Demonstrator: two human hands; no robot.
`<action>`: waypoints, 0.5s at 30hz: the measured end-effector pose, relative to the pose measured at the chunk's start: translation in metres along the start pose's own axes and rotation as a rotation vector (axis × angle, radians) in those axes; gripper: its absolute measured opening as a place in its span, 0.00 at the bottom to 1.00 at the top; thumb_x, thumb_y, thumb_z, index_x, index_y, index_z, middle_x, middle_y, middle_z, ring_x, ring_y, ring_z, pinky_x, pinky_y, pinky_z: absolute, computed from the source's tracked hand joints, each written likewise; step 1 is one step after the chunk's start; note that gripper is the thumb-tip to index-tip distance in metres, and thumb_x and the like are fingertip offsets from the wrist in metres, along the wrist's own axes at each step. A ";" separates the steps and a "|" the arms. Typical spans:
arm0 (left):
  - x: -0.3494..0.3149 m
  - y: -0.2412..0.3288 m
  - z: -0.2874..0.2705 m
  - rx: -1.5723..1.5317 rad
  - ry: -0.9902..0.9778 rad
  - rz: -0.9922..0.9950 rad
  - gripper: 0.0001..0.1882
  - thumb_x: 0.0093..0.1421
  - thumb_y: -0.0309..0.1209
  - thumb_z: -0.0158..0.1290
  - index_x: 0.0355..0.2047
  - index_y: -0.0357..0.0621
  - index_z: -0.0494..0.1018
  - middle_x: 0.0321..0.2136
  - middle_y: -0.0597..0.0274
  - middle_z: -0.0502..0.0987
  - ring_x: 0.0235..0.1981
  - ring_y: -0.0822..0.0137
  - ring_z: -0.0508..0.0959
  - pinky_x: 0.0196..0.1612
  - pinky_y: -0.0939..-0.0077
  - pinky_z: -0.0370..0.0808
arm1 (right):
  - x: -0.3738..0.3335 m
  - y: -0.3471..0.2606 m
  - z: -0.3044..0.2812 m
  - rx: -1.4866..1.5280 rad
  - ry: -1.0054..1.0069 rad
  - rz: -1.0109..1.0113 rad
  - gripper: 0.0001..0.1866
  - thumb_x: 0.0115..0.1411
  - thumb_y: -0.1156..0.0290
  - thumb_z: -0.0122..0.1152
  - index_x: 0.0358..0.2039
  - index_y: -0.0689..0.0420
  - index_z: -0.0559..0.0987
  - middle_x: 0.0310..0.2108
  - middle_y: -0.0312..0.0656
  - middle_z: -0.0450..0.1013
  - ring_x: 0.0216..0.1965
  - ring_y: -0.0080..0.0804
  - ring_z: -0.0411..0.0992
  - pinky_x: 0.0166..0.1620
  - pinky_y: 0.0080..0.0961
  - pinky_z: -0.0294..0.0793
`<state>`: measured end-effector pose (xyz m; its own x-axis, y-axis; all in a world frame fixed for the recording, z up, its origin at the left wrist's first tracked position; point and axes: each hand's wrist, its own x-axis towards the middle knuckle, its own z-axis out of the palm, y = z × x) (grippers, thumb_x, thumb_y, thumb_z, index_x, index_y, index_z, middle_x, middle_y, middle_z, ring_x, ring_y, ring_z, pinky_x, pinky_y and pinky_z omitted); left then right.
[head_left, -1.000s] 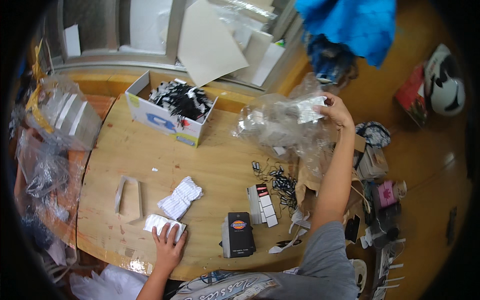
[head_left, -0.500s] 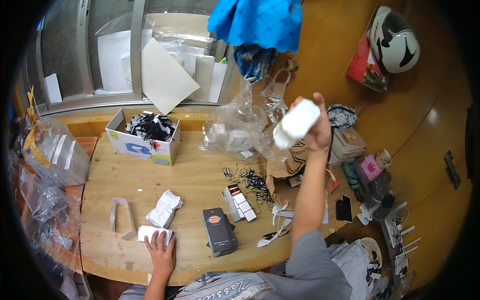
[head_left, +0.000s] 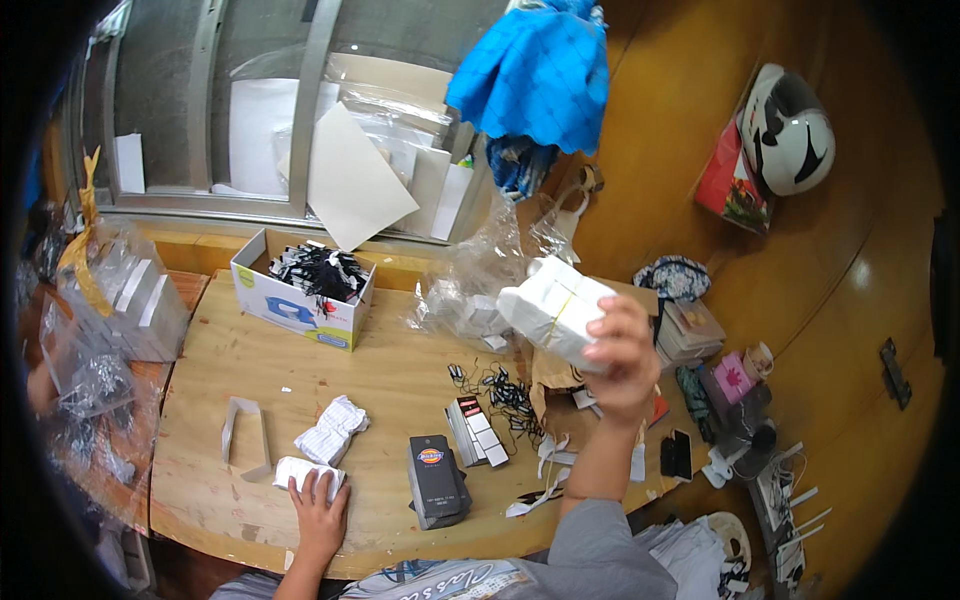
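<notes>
My right hand (head_left: 625, 360) is raised above the table's right side, closed round a white block-shaped bundle (head_left: 560, 310) with a thin yellow band across it. Down at the near left, my left hand (head_left: 319, 520) lies with fingers spread over a small white packet (head_left: 305, 472), touching its near edge. A crumpled white striped bundle (head_left: 331, 430) lies just beyond that packet. Left of it stands an open pale card frame (head_left: 246, 440). Dark grey printed boxes (head_left: 436, 485) are stacked to the right of my left hand, beside a row of small white and black boxes (head_left: 477, 435).
An open carton (head_left: 300, 310) full of black corded tags stands at the back left. Loose black tags (head_left: 510, 395) lie mid-right, near a brown paper bag (head_left: 552, 385) and clear plastic bags (head_left: 470, 290). A phone (head_left: 676, 455) and scissors (head_left: 535, 500) lie near the right edge.
My right hand has come lower and nearer with the white bundle, which has turned so its yellow band shows. My left hand stays on the small packet. The view has shifted slightly.
</notes>
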<state>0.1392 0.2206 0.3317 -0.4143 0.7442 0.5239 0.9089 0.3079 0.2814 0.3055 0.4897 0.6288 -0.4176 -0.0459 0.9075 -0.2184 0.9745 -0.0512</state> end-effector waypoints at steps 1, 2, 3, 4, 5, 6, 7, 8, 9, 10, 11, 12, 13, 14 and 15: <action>-0.001 -0.001 -0.001 -0.005 0.004 -0.008 0.12 0.45 0.28 0.51 0.33 0.47 0.72 0.43 0.53 0.65 0.49 0.50 0.59 0.52 0.40 0.46 | -0.006 -0.007 0.007 -0.212 -0.028 -0.123 0.16 0.33 0.82 0.59 0.26 0.50 0.73 0.33 0.30 0.68 0.44 0.35 0.62 0.49 0.40 0.58; -0.001 -0.001 -0.002 -0.013 0.000 -0.003 0.12 0.45 0.28 0.51 0.33 0.47 0.72 0.42 0.53 0.65 0.49 0.50 0.59 0.52 0.40 0.47 | -0.015 -0.014 0.010 -0.434 -0.049 -0.236 0.14 0.35 0.80 0.59 0.25 0.48 0.73 0.33 0.27 0.67 0.45 0.32 0.62 0.50 0.42 0.56; 0.000 -0.001 -0.002 -0.010 0.004 -0.002 0.12 0.45 0.28 0.51 0.32 0.47 0.72 0.42 0.53 0.65 0.49 0.51 0.60 0.52 0.40 0.47 | -0.019 -0.018 0.014 -0.655 -0.068 -0.351 0.13 0.37 0.77 0.59 0.25 0.46 0.73 0.34 0.24 0.67 0.45 0.30 0.61 0.51 0.44 0.54; 0.001 0.000 -0.002 -0.009 0.001 0.008 0.11 0.45 0.28 0.51 0.32 0.47 0.72 0.42 0.53 0.65 0.49 0.51 0.60 0.52 0.40 0.47 | -0.024 -0.018 0.016 -0.764 -0.038 -0.431 0.11 0.39 0.74 0.59 0.25 0.44 0.73 0.34 0.22 0.66 0.45 0.27 0.60 0.52 0.46 0.51; 0.001 0.001 -0.002 -0.007 -0.001 0.016 0.11 0.45 0.28 0.51 0.32 0.47 0.72 0.42 0.53 0.65 0.49 0.51 0.60 0.52 0.40 0.47 | -0.028 -0.015 0.019 -0.871 -0.008 -0.512 0.09 0.41 0.71 0.58 0.25 0.43 0.73 0.34 0.20 0.66 0.46 0.25 0.60 0.52 0.47 0.49; 0.001 0.001 -0.001 -0.012 0.002 0.012 0.11 0.45 0.28 0.51 0.32 0.47 0.72 0.42 0.53 0.65 0.49 0.51 0.60 0.52 0.40 0.47 | -0.031 -0.012 0.019 -0.940 -0.019 -0.569 0.07 0.43 0.68 0.56 0.26 0.42 0.73 0.35 0.19 0.65 0.46 0.23 0.59 0.52 0.49 0.46; 0.001 0.001 -0.001 -0.018 0.004 0.017 0.11 0.44 0.28 0.51 0.32 0.47 0.72 0.42 0.53 0.65 0.49 0.51 0.60 0.52 0.40 0.47 | -0.034 -0.009 0.019 -1.015 -0.028 -0.625 0.05 0.45 0.65 0.55 0.26 0.41 0.73 0.35 0.18 0.65 0.46 0.20 0.59 0.52 0.51 0.44; 0.002 0.001 0.000 -0.025 0.007 0.020 0.11 0.44 0.28 0.51 0.32 0.47 0.72 0.42 0.53 0.65 0.49 0.51 0.60 0.52 0.39 0.47 | -0.036 -0.007 0.018 -1.086 -0.037 -0.686 0.04 0.46 0.61 0.53 0.26 0.40 0.74 0.35 0.17 0.64 0.45 0.18 0.59 0.52 0.52 0.42; 0.003 0.001 0.001 -0.033 0.008 0.022 0.11 0.44 0.28 0.51 0.32 0.47 0.72 0.42 0.53 0.65 0.49 0.51 0.60 0.52 0.39 0.47 | -0.036 -0.005 0.016 -1.121 -0.069 -0.733 0.04 0.47 0.61 0.53 0.26 0.40 0.74 0.35 0.17 0.64 0.45 0.16 0.59 0.52 0.52 0.42; 0.003 0.001 0.001 -0.029 0.008 0.021 0.11 0.44 0.28 0.51 0.32 0.47 0.72 0.42 0.53 0.65 0.49 0.51 0.60 0.52 0.39 0.47 | -0.033 -0.005 0.017 -1.131 -0.097 -0.768 0.04 0.47 0.61 0.52 0.26 0.39 0.74 0.35 0.17 0.65 0.44 0.15 0.59 0.52 0.51 0.42; 0.003 0.001 0.000 -0.027 0.008 0.019 0.11 0.44 0.28 0.51 0.32 0.47 0.72 0.42 0.53 0.65 0.49 0.50 0.60 0.52 0.39 0.47 | -0.031 -0.005 0.017 -1.142 -0.128 -0.803 0.05 0.48 0.61 0.51 0.26 0.39 0.74 0.35 0.16 0.65 0.44 0.13 0.59 0.53 0.50 0.41; 0.003 0.001 -0.001 -0.019 0.001 0.017 0.11 0.45 0.28 0.51 0.32 0.47 0.72 0.42 0.53 0.65 0.49 0.51 0.60 0.52 0.39 0.47 | -0.029 -0.004 0.016 -1.152 -0.160 -0.840 0.05 0.48 0.61 0.51 0.26 0.39 0.74 0.35 0.15 0.65 0.43 0.11 0.60 0.53 0.49 0.40; 0.003 0.002 -0.002 -0.011 -0.006 0.018 0.11 0.45 0.28 0.51 0.32 0.48 0.72 0.42 0.54 0.65 0.49 0.51 0.60 0.52 0.39 0.47 | -0.025 -0.004 0.015 -1.139 -0.193 -0.878 0.05 0.47 0.62 0.51 0.25 0.39 0.75 0.35 0.15 0.66 0.43 0.12 0.60 0.53 0.50 0.39; 0.004 0.002 -0.003 -0.004 -0.013 0.019 0.11 0.45 0.28 0.51 0.32 0.48 0.72 0.42 0.54 0.65 0.49 0.51 0.60 0.52 0.40 0.47 | -0.024 -0.003 0.015 -1.136 -0.205 -0.908 0.05 0.47 0.62 0.51 0.25 0.40 0.75 0.35 0.15 0.66 0.43 0.12 0.60 0.54 0.49 0.38; 0.004 0.002 -0.003 0.008 -0.015 0.026 0.12 0.45 0.29 0.51 0.33 0.48 0.72 0.42 0.54 0.65 0.49 0.51 0.60 0.52 0.40 0.47 | -0.022 -0.001 0.014 -1.135 -0.219 -0.938 0.06 0.47 0.62 0.51 0.26 0.40 0.76 0.35 0.15 0.66 0.43 0.12 0.60 0.54 0.49 0.38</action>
<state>0.1389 0.2226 0.3369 -0.3900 0.7607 0.5188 0.9196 0.2930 0.2617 0.3024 0.4863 0.6027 -0.6604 -0.6690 0.3411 0.2678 0.2145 0.9393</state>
